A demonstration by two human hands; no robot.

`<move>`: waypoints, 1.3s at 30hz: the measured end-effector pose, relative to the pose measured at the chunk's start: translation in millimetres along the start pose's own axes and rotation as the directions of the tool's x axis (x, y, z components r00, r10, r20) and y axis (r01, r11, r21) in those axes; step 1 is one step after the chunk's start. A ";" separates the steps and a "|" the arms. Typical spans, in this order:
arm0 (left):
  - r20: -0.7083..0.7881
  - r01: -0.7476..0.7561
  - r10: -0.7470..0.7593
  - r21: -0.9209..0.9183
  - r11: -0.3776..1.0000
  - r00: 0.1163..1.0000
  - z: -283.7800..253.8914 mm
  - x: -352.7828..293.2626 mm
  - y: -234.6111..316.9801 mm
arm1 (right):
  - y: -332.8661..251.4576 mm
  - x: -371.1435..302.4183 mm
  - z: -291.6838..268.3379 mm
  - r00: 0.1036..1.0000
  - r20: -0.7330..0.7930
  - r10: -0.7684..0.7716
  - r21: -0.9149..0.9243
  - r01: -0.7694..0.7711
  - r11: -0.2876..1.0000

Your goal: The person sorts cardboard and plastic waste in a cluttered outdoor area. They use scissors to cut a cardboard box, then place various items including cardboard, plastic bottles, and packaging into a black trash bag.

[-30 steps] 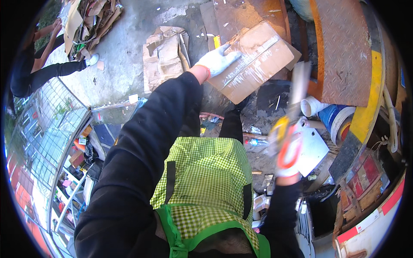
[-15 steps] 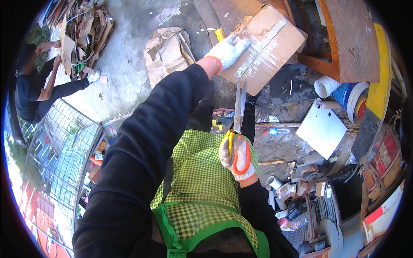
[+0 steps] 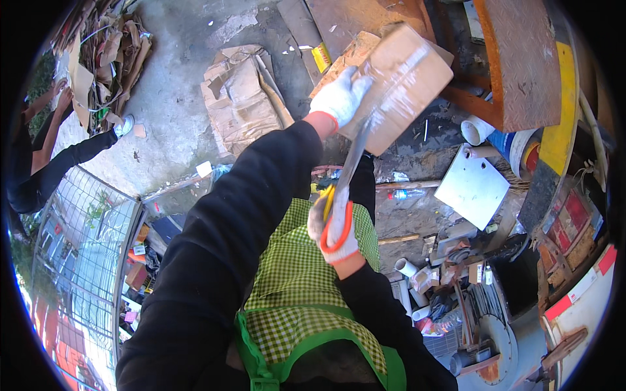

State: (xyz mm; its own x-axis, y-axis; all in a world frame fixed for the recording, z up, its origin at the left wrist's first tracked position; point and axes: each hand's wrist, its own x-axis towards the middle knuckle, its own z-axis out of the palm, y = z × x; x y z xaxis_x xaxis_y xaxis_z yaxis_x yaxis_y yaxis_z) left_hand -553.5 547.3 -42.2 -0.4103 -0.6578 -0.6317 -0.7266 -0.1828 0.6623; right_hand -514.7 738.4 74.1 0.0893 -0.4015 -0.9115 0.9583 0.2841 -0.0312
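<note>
My left hand (image 3: 340, 96), in a white glove with an orange cuff, grips the left edge of a brown cardboard box (image 3: 417, 85). Its thumb lies over the face, while the fingers behind the edge are partly hidden. Shiny clear tape (image 3: 398, 91) runs across the box. My right hand (image 3: 338, 238), gloved too, is closed around large scissors (image 3: 352, 166) with one orange and one yellow handle. The blades are blurred and look nearly together. Their tips reach the taped near side of the box; whether they have pierced it I cannot tell.
Flattened cardboard (image 3: 238, 98) lies on the concrete to the left. Beyond it a person handles a cardboard bundle (image 3: 107, 72). A rusty metal frame (image 3: 521, 65), a white board (image 3: 473, 186) and a plastic bottle (image 3: 405, 193) are at right. A wire mesh fence (image 3: 81, 241) stands left.
My left hand has shifted from the box's face to its left edge, and the box has tilted. My right hand has brought the scissors up and leftward against the box.
</note>
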 end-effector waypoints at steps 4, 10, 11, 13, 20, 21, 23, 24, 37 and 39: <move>0.169 0.082 -0.081 0.000 0.997 0.982 22.0 -27.3 -18.9 | -79.9 58.6 16.3 0.975 -0.120 -0.187 0.079 0.197 0.977; 0.234 -0.073 0.055 0.068 0.995 0.971 28.1 -19.0 -44.6 | -102.5 -1.6 -14.7 0.978 -0.205 0.040 0.122 -0.015 0.992; 0.261 -0.072 0.039 0.117 0.991 0.965 28.8 -22.9 -43.1 | -102.7 -11.6 -21.0 0.989 -0.150 0.003 0.065 0.007 0.998; 0.284 -0.124 0.057 0.226 0.966 0.957 30.6 -32.7 -36.1 | -104.0 -22.9 -31.2 0.982 -0.183 -0.054 -0.038 0.048 0.998; 0.025 -0.519 0.613 0.560 0.645 0.789 53.8 -41.5 19.5 | -109.5 -23.6 -49.5 0.996 -0.090 0.014 0.060 -0.009 0.998; 0.008 -0.516 0.607 0.535 0.669 0.795 58.6 -36.2 30.0 | -110.5 -24.2 -51.9 0.996 -0.074 0.051 0.090 -0.044 0.995; -0.015 -0.448 0.571 0.605 0.659 0.820 64.4 -25.8 44.4 | -115.5 -27.0 -57.7 0.991 -0.117 0.071 0.055 -0.065 0.996; -0.043 -0.443 0.581 0.602 0.664 0.813 67.8 -21.8 49.5 | -119.9 -29.2 -60.9 0.991 -0.100 0.089 0.024 -0.087 0.996; -0.245 -0.053 0.256 0.616 0.786 0.935 81.7 18.7 56.9 | -215.6 -109.9 -106.3 0.809 0.263 0.526 0.074 -0.561 0.825; -0.289 0.080 0.167 0.680 0.729 0.943 81.4 24.0 61.0 | -241.4 -143.2 -111.5 0.888 0.001 0.460 -0.093 -0.458 0.884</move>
State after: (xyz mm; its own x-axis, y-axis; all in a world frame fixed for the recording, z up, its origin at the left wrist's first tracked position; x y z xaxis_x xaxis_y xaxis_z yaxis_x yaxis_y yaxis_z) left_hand -652.5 579.9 -49.7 -0.3487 -0.8616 -0.3688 -0.9370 0.3115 0.1582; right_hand -789.1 824.5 166.4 0.5205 -0.2263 -0.8234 0.7810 0.5160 0.3519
